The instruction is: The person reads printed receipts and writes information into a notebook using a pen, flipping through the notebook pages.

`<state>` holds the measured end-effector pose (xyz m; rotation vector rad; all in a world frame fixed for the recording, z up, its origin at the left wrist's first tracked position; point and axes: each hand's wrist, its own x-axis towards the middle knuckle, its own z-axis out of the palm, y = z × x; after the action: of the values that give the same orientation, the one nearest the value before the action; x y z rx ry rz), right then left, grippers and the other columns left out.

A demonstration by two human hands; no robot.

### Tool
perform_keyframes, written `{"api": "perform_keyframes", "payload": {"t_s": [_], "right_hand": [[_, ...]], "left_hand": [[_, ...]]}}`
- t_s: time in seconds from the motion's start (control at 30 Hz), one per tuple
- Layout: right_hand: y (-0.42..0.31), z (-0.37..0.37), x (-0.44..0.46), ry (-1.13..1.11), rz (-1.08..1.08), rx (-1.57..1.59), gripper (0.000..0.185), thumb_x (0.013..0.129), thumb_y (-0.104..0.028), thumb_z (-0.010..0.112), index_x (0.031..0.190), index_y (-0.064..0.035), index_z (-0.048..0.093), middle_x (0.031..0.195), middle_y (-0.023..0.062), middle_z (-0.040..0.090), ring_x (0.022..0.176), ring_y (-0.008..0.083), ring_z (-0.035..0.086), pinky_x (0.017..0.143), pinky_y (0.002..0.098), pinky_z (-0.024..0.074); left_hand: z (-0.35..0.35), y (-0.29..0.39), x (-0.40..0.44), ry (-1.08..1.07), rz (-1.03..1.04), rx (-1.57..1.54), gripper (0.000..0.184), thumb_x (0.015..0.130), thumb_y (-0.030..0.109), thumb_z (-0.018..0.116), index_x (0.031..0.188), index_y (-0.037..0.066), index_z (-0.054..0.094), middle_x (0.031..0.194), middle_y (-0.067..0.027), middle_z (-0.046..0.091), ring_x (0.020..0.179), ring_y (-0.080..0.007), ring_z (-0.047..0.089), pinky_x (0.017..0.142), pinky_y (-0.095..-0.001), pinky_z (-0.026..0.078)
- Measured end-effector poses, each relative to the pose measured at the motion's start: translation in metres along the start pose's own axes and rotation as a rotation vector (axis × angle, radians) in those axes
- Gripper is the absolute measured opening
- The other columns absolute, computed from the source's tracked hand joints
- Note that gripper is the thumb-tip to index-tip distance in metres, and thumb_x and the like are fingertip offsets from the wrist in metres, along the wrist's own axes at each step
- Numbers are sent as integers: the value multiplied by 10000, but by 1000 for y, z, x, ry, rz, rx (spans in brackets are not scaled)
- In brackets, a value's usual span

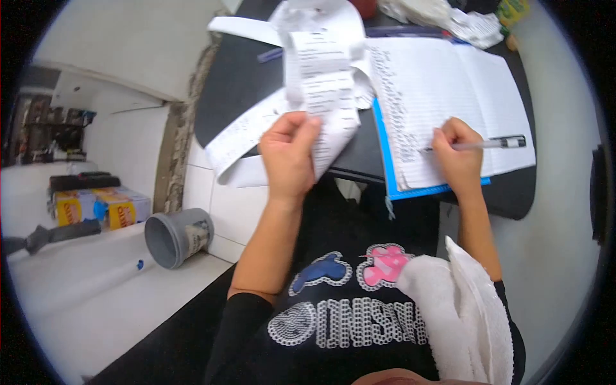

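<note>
My left hand (290,154) pinches a long printed receipt (324,83) between thumb and fingers, over the near edge of the dark table (237,77). More curled receipt paper (247,131) lies under and beside it. My right hand (459,151) is closed around a pen (497,142), its tip at the written lines on the left page of an open notebook (430,83). Handwriting fills a column along that page's left side. A blue cover (387,151) shows beneath the notebook's left and lower edges.
Crumpled white paper or plastic (475,27) and a green-yellow packet (512,13) lie at the table's far right. A purple pen (269,55) rests at left. A grey bucket (168,237) lies tipped on the floor near yellow boxes (119,208). A white towel (475,321) hangs over my shoulder.
</note>
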<state>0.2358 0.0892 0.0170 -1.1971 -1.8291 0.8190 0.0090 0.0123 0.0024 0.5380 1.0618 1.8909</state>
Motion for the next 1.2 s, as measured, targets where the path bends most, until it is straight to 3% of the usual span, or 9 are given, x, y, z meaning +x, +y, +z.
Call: {"api": "perform_keyframes", "payload": {"t_s": [0.27,0.6,0.73,1.2], "right_hand": [[0,6,-1,16,32,-27,295,733,-8,559,559,-38,324,502,-14,299,504,55,294,447,254,243],[3,7,-1,54,-22,-42,233,701,-22,543,556,-47,363,492,-2,316,490,68,312,432,269,256],[-1,8,-2,47,-7,-3,261,689,-21,558,545,-33,341,482,24,295,470,81,294,422,283,244],[-6,6,4,3,-13,-46,251,662,-40,562,520,-33,356,452,28,336,434,98,314,413,284,259]], "left_hand": [[1,1,-1,-27,-67,-99,57,780,-25,602,831,-43,584,798,-86,621,693,-97,570,661,-219,462],[-3,-2,3,-15,-16,-13,48,786,-10,592,832,-24,594,774,-69,623,645,-85,571,608,-206,468],[-5,-3,4,-3,-32,-71,78,789,-17,581,858,-53,579,862,-127,623,753,-149,596,726,-259,484],[-5,5,0,-18,-24,-70,79,790,-33,569,866,-54,563,883,-143,617,782,-170,599,759,-289,484]]}}
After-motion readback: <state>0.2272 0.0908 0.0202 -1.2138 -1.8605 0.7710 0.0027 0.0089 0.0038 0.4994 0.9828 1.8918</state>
